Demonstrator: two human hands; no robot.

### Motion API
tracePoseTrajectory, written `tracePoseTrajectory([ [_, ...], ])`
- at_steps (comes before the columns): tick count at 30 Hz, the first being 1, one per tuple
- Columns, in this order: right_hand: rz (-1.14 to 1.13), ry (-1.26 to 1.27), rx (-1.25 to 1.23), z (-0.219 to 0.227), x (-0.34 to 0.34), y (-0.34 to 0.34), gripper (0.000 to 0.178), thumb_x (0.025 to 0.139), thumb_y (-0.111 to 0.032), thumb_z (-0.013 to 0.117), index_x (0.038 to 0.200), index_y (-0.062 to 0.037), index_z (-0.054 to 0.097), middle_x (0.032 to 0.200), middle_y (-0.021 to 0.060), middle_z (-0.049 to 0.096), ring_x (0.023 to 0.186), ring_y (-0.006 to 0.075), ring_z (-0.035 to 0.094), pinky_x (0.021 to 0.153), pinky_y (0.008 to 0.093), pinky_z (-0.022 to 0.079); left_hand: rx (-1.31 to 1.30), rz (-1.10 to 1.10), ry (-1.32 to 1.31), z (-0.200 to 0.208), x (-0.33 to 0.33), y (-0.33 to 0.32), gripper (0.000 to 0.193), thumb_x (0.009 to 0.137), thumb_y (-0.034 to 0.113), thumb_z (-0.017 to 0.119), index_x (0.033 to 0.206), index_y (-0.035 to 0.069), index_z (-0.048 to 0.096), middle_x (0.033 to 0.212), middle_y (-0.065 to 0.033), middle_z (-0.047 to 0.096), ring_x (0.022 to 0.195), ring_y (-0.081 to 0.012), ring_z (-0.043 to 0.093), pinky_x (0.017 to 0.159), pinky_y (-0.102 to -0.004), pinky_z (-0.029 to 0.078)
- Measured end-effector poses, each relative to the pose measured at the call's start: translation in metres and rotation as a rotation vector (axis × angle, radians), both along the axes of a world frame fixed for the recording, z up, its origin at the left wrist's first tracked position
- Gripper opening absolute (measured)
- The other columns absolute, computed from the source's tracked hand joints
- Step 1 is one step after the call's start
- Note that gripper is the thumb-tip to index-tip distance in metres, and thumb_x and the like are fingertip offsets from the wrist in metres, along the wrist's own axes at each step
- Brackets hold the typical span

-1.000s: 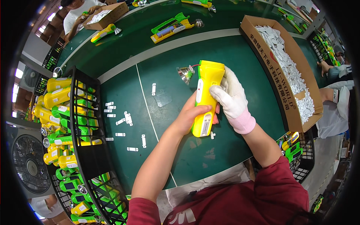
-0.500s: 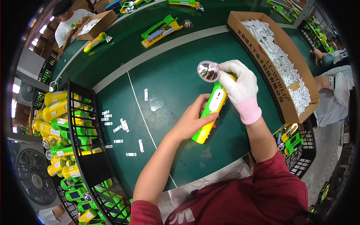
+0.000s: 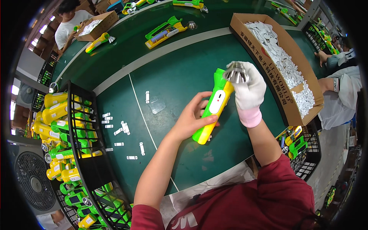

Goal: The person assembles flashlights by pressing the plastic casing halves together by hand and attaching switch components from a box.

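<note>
My bare left hand [image 3: 193, 119] is wrapped round the lower body of a green and yellow flashlight [image 3: 214, 111], tilted with its head end away from me. On its upward side is a white oval panel with a dark slot and a small red dot. In my right hand [image 3: 251, 86], in a white glove with a pink cuff, is a shiny silver reflector cup [image 3: 236, 73]. It hangs beside the flashlight's green head end; whether the two touch, I cannot tell. Left of my hands, several small white plastic strips [image 3: 124, 127] lie on the green table.
A long cardboard box [image 3: 264, 63] of white parts stands at the right. At the left is a black crate [image 3: 82, 153] full of flashlights. An opened flashlight [image 3: 165, 35] lies on the far belt. Other people work at the far left and right.
The reflector has moved right from over the flashlight's head and turned, so its side now shows instead of its shiny inside. The flashlight has shifted slightly left in my left hand.
</note>
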State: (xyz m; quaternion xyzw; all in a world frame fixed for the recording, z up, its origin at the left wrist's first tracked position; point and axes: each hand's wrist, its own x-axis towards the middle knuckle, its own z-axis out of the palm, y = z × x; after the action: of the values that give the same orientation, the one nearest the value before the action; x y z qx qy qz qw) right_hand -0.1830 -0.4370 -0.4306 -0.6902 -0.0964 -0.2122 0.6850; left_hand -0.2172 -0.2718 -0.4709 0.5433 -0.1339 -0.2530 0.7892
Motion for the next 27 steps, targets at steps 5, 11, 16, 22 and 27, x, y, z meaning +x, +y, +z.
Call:
tracePoseTrajectory([
  [5,0.046,-0.099,0.028,0.004,0.000,0.001,0.015,0.075,0.000,0.054,0.090,0.0020,0.058,0.083,0.0052,0.058,0.077,0.0092,0.054,0.070,0.0217,0.044,-0.059,-0.028,0.003,0.001,0.004,-0.001,0.066,0.075,0.015,0.068,0.129,0.004,0.031,0.111,-0.0197,0.054,0.091,-0.0253,0.060,0.078,-0.0365,0.052],
  [11,0.133,-0.045,0.233,-0.002,0.001,0.002,0.018,0.079,-0.003,0.057,0.096,0.0024,0.058,0.088,0.0048,0.060,0.082,0.0091,0.055,0.075,0.0221,0.044,-0.063,-0.035,-0.019,0.004,0.002,0.000,0.067,0.075,0.014,0.069,0.127,0.006,0.028,0.109,-0.0225,0.056,0.084,-0.0268,0.064,0.076,-0.0377,0.051],
  [16,0.217,0.162,0.151,0.007,0.004,-0.009,0.023,0.080,-0.009,0.060,0.101,0.0009,0.061,0.092,0.0041,0.061,0.084,0.0088,0.055,0.076,0.0230,0.044,-0.003,-0.076,0.025,0.008,0.002,0.002,0.070,0.074,0.015,0.070,0.128,0.007,0.026,0.106,-0.0222,0.058,0.081,-0.0277,0.065,0.075,-0.0377,0.051],
  [22,0.271,0.252,0.111,0.011,0.003,-0.008,0.024,0.079,-0.011,0.061,0.100,0.0008,0.061,0.090,0.0039,0.061,0.082,0.0082,0.055,0.076,0.0226,0.044,0.006,-0.059,-0.051,0.004,0.001,0.000,0.081,0.072,0.017,0.071,0.135,0.007,0.020,0.110,-0.0167,0.054,0.085,-0.0272,0.063,0.072,-0.0378,0.053],
  [27,0.211,0.291,0.150,0.000,0.010,-0.011,0.023,0.083,-0.016,0.061,0.097,0.0013,0.058,0.089,0.0059,0.060,0.079,0.0110,0.055,0.075,0.0245,0.043,0.022,-0.075,-0.001,0.007,0.000,-0.001,0.082,0.072,0.014,0.070,0.137,0.008,0.021,0.109,-0.0151,0.053,0.083,-0.0259,0.063,0.071,-0.0370,0.053],
])
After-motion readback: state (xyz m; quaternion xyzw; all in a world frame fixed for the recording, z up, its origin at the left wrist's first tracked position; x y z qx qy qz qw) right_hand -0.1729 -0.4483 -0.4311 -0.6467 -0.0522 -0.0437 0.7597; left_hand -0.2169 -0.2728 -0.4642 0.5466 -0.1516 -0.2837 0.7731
